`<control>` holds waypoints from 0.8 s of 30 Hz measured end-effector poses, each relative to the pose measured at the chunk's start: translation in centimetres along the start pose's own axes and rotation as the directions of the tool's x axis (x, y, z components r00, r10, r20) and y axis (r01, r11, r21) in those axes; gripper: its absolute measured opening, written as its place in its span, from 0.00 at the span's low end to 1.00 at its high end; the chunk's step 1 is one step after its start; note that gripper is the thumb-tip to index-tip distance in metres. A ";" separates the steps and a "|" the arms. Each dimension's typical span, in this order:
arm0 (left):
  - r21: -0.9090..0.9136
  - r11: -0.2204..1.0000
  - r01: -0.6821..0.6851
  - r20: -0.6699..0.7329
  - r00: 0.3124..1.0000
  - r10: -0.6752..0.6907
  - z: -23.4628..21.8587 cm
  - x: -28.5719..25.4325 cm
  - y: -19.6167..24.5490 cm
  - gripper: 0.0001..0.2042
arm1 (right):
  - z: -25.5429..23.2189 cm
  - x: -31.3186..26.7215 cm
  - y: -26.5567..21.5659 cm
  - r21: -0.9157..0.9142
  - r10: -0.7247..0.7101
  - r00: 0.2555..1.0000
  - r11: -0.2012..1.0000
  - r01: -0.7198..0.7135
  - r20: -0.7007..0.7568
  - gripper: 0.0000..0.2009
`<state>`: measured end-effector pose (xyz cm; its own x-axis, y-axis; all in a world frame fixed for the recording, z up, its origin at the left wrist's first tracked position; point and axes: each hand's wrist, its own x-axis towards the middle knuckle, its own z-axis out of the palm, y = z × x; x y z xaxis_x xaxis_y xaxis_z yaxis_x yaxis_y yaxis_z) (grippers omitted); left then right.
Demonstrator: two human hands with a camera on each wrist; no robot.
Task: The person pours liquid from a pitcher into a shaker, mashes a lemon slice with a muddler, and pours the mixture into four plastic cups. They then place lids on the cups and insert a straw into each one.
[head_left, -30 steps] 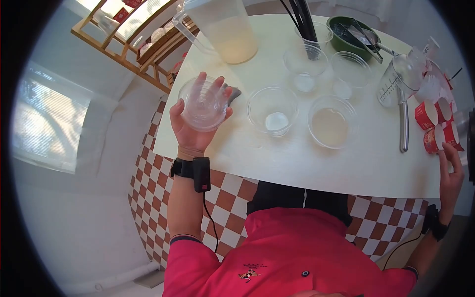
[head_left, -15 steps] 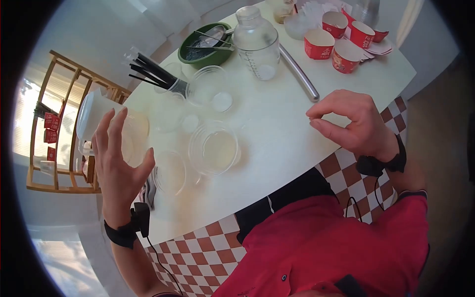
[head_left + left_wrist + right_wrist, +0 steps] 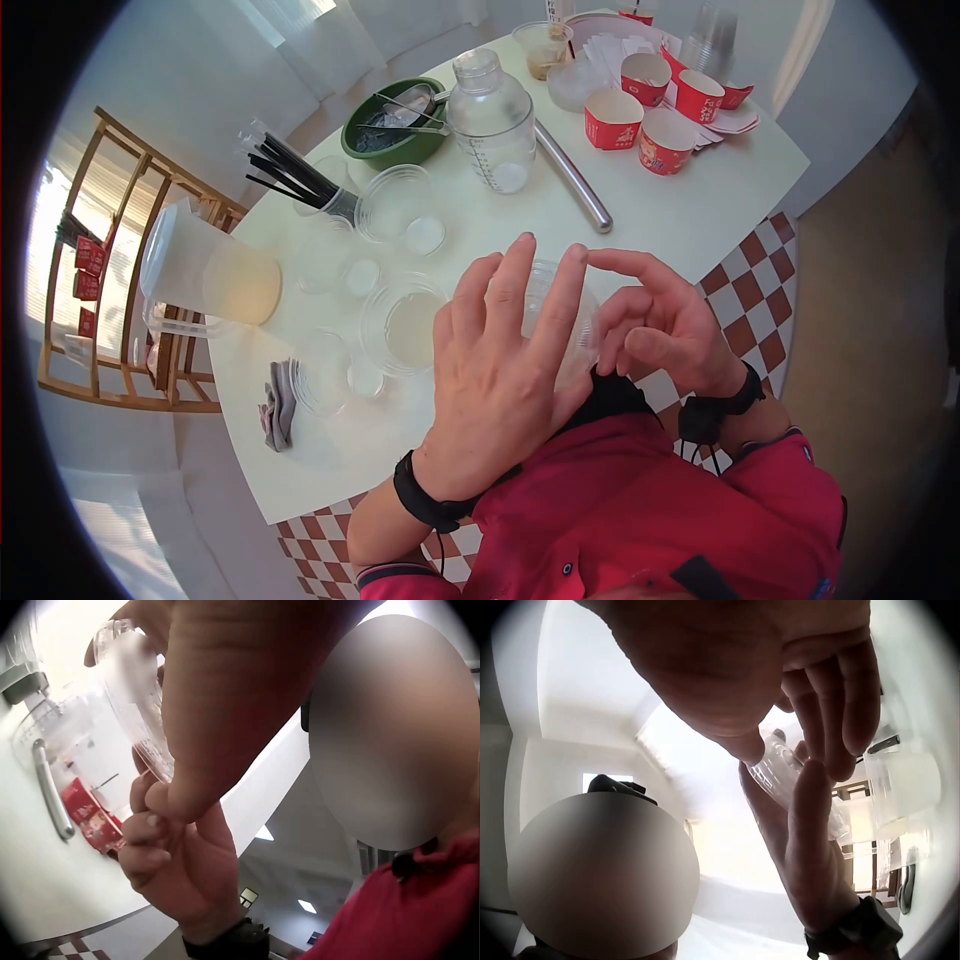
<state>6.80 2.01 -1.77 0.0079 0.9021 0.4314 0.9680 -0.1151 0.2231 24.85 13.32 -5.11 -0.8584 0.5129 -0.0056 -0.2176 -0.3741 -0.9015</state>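
In front of my chest, both hands hold a small stack of clear round plastic lids (image 3: pixel 586 335). My left hand (image 3: pixel 500 360) grips it with fingers spread over the near face, covering much of it. At the opposite edge, my right hand (image 3: pixel 665 325) pinches the lids' rim with thumb and fingers. From the left wrist, the lids (image 3: pixel 131 694) show edge-on, the right fingers at their lower rim. The right wrist view has the right thumb on the edge of the lids (image 3: pixel 774 771). A clear cup of cloudy liquid (image 3: pixel 408 330) stands just left of my hands.
Several clear cups (image 3: pixel 385 205) stand nearby. Around them are a pitcher (image 3: pixel 235 275), a grey cloth (image 3: pixel 279 405), black straws (image 3: pixel 290 175), a green bowl (image 3: pixel 435 143), a clear shaker (image 3: pixel 490 135) and a metal rod (image 3: pixel 575 175). Red paper cups (image 3: pixel 612 120) stand at the back right.
My left hand has come from the table's left side to my chest with the lids. My right hand has left the right side and taken hold of their edge. The head view has swung right.
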 end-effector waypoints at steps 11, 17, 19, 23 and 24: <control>-0.174 0.982 -0.069 -0.028 0.997 0.065 4.6 0.8 0.6 0.45 | -4.0 0.5 0.9 -0.454 -0.231 0.901 0.890 0.043 -0.368 0.21; -0.413 0.896 -0.161 -0.030 0.986 0.163 3.1 -2.2 0.4 0.38 | -8.5 2.7 0.5 -0.497 -0.430 0.743 0.854 0.151 -0.512 0.20; -0.637 0.761 -0.120 0.090 0.969 0.228 3.1 -5.5 0.5 0.34 | -10.4 3.3 0.9 -0.538 -0.442 0.714 0.836 0.108 -0.543 0.19; -0.721 0.632 0.286 0.559 0.779 0.285 4.2 -12.4 -1.5 0.28 | -12.8 3.4 1.5 -0.676 -0.447 0.710 0.735 -0.055 -0.544 0.20; -0.675 0.623 0.395 0.642 0.730 0.233 5.3 -14.0 -2.4 0.27 | -12.9 3.3 1.5 -0.720 -0.447 0.720 0.686 -0.105 -0.531 0.21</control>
<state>5.74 -8.18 -12.98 0.3921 0.8992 -0.1943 0.4368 0.0039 0.8996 27.69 24.45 -12.09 -0.2741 0.9468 0.1689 0.2754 0.2455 -0.9294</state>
